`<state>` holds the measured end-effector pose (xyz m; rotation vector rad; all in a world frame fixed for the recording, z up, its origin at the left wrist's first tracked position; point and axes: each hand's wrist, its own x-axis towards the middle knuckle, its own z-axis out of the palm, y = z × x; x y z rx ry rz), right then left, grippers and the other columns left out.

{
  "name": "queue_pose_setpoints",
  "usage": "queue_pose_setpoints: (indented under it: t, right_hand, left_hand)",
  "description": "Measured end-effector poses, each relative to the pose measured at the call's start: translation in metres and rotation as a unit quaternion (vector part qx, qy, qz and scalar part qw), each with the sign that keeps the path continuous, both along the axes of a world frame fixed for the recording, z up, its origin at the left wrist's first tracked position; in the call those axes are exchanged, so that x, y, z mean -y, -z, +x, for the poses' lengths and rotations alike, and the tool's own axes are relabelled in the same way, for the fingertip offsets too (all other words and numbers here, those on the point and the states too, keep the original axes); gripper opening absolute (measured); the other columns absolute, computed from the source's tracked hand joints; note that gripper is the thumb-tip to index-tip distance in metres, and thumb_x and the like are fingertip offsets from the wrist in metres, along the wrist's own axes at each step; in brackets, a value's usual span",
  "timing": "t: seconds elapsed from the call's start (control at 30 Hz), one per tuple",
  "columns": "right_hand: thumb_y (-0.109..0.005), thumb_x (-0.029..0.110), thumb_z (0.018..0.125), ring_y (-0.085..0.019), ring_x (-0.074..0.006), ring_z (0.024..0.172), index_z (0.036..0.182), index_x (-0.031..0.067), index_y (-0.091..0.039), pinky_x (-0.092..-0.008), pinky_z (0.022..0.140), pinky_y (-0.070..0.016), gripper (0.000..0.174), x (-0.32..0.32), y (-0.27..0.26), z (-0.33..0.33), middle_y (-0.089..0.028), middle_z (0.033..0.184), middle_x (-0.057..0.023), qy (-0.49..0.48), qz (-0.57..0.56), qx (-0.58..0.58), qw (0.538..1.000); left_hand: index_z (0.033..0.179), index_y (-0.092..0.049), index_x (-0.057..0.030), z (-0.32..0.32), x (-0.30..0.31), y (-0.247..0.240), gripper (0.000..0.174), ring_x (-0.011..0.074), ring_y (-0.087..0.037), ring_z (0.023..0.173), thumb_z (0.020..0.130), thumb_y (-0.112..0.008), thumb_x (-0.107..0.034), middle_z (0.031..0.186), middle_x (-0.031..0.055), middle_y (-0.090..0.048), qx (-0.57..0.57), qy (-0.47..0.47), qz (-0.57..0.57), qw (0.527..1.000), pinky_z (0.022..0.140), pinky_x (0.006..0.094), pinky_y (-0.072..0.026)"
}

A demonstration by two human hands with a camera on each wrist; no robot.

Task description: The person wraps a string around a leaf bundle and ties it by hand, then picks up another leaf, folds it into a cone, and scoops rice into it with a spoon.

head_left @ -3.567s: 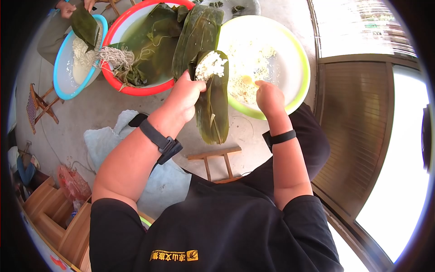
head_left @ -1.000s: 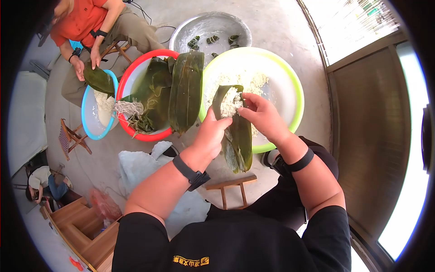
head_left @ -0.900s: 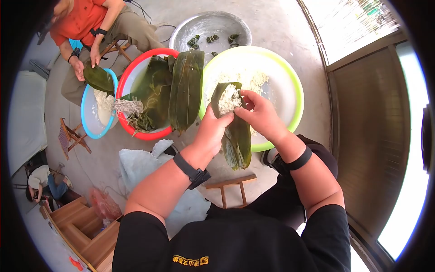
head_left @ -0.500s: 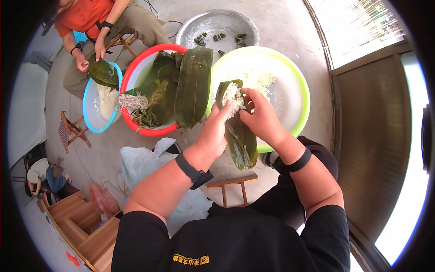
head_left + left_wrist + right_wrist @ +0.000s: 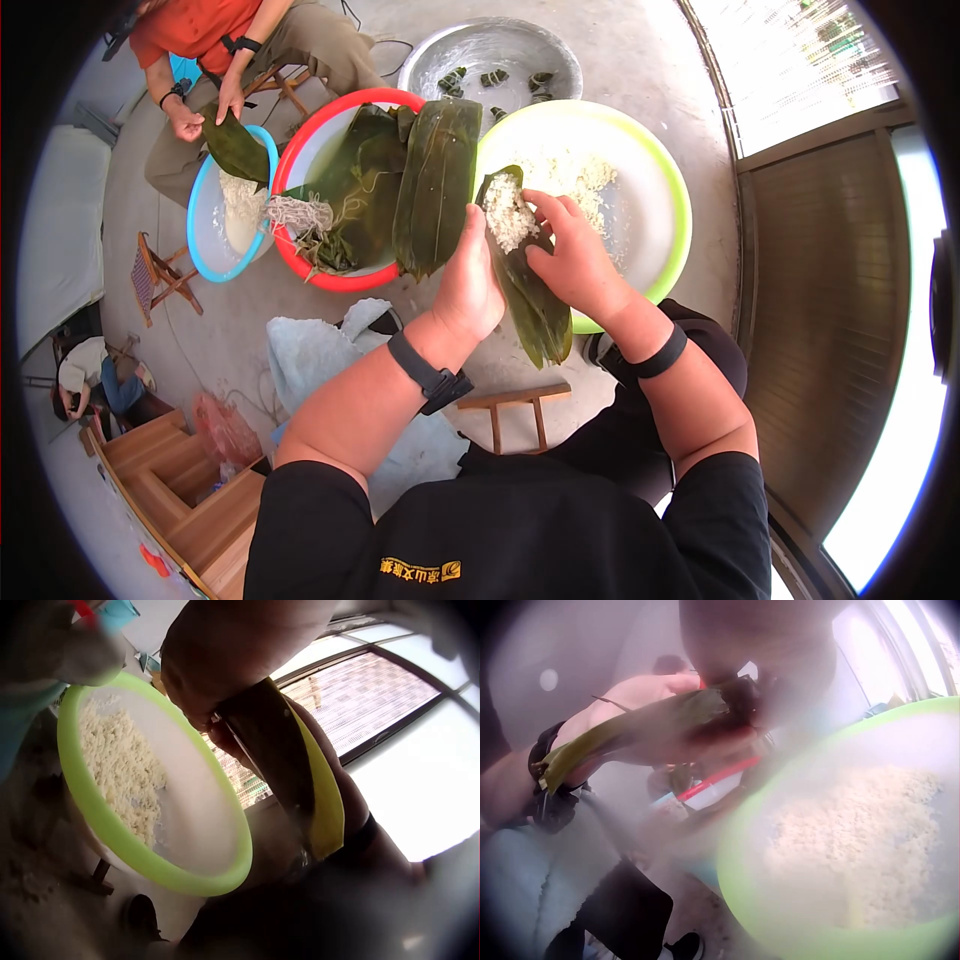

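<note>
A long green bamboo leaf (image 5: pixel 540 315), rolled into a cone, holds a mound of white rice (image 5: pixel 508 215) at its upper end. My left hand (image 5: pixel 468 285) grips the cone from the left, thumb pointing up along its side and fingers hidden behind the leaf. With thumb and fingertips my right hand (image 5: pixel 582 262) pinches the cone's right edge beside the rice. The leaf's tail hangs down between both hands. In the left wrist view the folded leaf (image 5: pixel 281 742) shows from its outside; the right wrist view of the leaf (image 5: pixel 652 731) is hazy.
Behind the hands stands a green-rimmed basin (image 5: pixel 686 225) with loose rice. A red-rimmed tub (image 5: pixel 345 283) holds water, leaves and string (image 5: pixel 300 212); large leaves (image 5: pixel 437 185) lie over its edge. Wrapped parcels sit in a metal basin (image 5: pixel 565 65). Another person (image 5: pixel 200 40) works over a blue-rimmed basin (image 5: pixel 192 215).
Earlier my right hand was down in the rice basin; it has come to the leaf cone. Since then the left thumb has lifted off the rice and straightened beside it.
</note>
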<state>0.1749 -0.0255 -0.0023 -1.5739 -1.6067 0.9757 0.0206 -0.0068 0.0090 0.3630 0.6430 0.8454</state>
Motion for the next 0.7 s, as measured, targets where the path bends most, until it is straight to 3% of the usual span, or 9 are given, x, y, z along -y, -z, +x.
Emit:
queue_pose_setpoints:
  t: [0.17, 0.37, 0.47, 0.53, 0.6, 0.63, 0.7]
  right_hand:
    - [-0.061, -0.002, 0.081, -0.061, -0.0309, 0.104, 0.145, 0.0065, -0.046, -0.0380, 0.095, -0.0501, 0.066, -0.001, 0.005, 0.001, -0.057, 0.120, -0.0188, -0.021, -0.031, -0.013, 0.999]
    - [-0.059, -0.003, 0.083, -0.051, -0.0307, 0.130, 0.150, 0.0044, -0.040, -0.0350, 0.111, -0.0398, 0.070, -0.003, 0.007, 0.001, -0.053, 0.139, -0.0201, -0.035, -0.067, -0.065, 0.995]
    - [-0.058, -0.003, 0.084, -0.049, -0.0334, 0.134, 0.151, 0.0037, -0.040, -0.0358, 0.111, -0.0401, 0.069, -0.002, 0.021, 0.004, -0.050, 0.144, -0.0238, -0.029, -0.072, -0.153, 0.985]
    - [-0.059, -0.005, 0.084, -0.049, -0.0267, 0.135, 0.151, 0.0011, -0.039, -0.0329, 0.113, -0.0369, 0.069, -0.003, -0.002, 0.003, -0.053, 0.142, -0.0204, -0.014, -0.137, -0.197, 0.971]
    - [-0.060, -0.006, 0.083, -0.047, -0.0260, 0.136, 0.152, 0.0011, -0.038, -0.0331, 0.114, -0.0353, 0.072, -0.002, 0.010, 0.004, -0.052, 0.143, -0.0186, -0.004, -0.136, -0.248, 0.959]
    - [-0.058, -0.009, 0.083, -0.043, -0.0236, 0.138, 0.153, -0.0020, -0.033, -0.0324, 0.116, -0.0317, 0.075, -0.002, 0.008, 0.005, -0.046, 0.149, -0.0152, -0.006, -0.161, -0.261, 0.952]
    - [-0.057, -0.011, 0.083, -0.045, -0.0234, 0.136, 0.155, -0.0015, -0.030, -0.0329, 0.114, -0.0351, 0.077, -0.006, 0.001, 0.000, -0.044, 0.150, -0.0146, -0.005, -0.165, -0.282, 0.945]
  left_hand:
    - [0.150, -0.037, -0.0062, 0.000, -0.001, 0.003, 0.067, 0.0219, -0.049, 0.131, 0.106, -0.035, -0.058, 0.142, 0.0095, -0.051, 0.003, -0.007, -0.001, 1.000, 0.112, 0.0399, -0.0387]
    - [0.151, -0.037, -0.0071, -0.004, -0.002, 0.004, 0.069, 0.0223, -0.046, 0.134, 0.105, -0.034, -0.059, 0.146, 0.0084, -0.049, 0.005, 0.006, -0.005, 1.000, 0.115, 0.0404, -0.0352]
    - [0.151, -0.037, -0.0077, -0.004, -0.004, -0.009, 0.069, 0.0216, -0.045, 0.135, 0.105, -0.038, -0.059, 0.148, 0.0071, -0.048, -0.010, -0.014, -0.008, 1.000, 0.115, 0.0398, -0.0346]
    - [0.152, -0.036, -0.0074, -0.007, -0.004, -0.006, 0.068, 0.0212, -0.044, 0.136, 0.106, -0.037, -0.057, 0.151, 0.0070, -0.046, -0.011, -0.012, -0.025, 1.000, 0.116, 0.0392, -0.0340]
    - [0.154, -0.035, -0.0104, -0.012, -0.006, 0.002, 0.069, 0.0197, -0.042, 0.138, 0.105, -0.035, -0.060, 0.152, 0.0049, -0.045, 0.004, 0.014, -0.002, 1.000, 0.116, 0.0384, -0.0334]
    - [0.155, -0.034, -0.0132, -0.014, -0.006, 0.002, 0.070, 0.0187, -0.041, 0.139, 0.104, -0.035, -0.062, 0.153, 0.0032, -0.044, 0.005, 0.032, -0.001, 0.999, 0.116, 0.0376, -0.0331]
    - [0.155, -0.034, -0.0156, -0.017, -0.008, 0.011, 0.069, 0.0174, -0.040, 0.140, 0.105, -0.034, -0.062, 0.154, 0.0020, -0.043, -0.006, 0.034, 0.022, 0.999, 0.114, 0.0370, -0.0333]
